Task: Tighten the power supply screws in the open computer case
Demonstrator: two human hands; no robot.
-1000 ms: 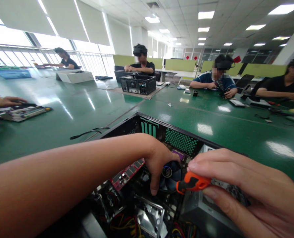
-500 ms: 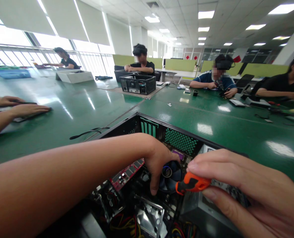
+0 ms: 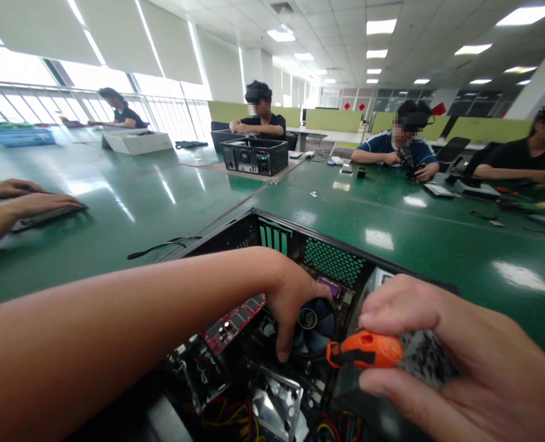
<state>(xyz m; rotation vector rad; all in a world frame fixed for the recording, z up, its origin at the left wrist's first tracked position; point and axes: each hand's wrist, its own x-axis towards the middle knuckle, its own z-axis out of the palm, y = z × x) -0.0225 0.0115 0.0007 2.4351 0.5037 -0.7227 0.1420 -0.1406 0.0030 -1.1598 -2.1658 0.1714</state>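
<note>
My left hand (image 3: 295,301) reaches into an open black computer case (image 3: 387,261) and grips the rim of a round dark CPU cooling fan (image 3: 317,328), thumb on the near side, fingers behind. My right hand (image 3: 438,344) is on the right with thumb and index finger spread apart. Between them is an orange and black screwdriver handle (image 3: 369,350), beside the fan's right edge. The fingertips look just clear of the handle. The screwdriver's shaft and tip are hidden.
Inside the case are a red circuit board (image 3: 235,322), a shiny metal bracket (image 3: 277,405), coloured wires (image 3: 231,417) and a grey metal box (image 3: 359,387). A black cable (image 3: 162,247) lies left of the case. A co-worker's hands (image 3: 46,202) rest at far left; other people sit beyond.
My right thumb and index finger have spread away from the screwdriver handle, which has turned slightly. My left hand stays on the fan. The co-worker's second hand came onto a board at left.
</note>
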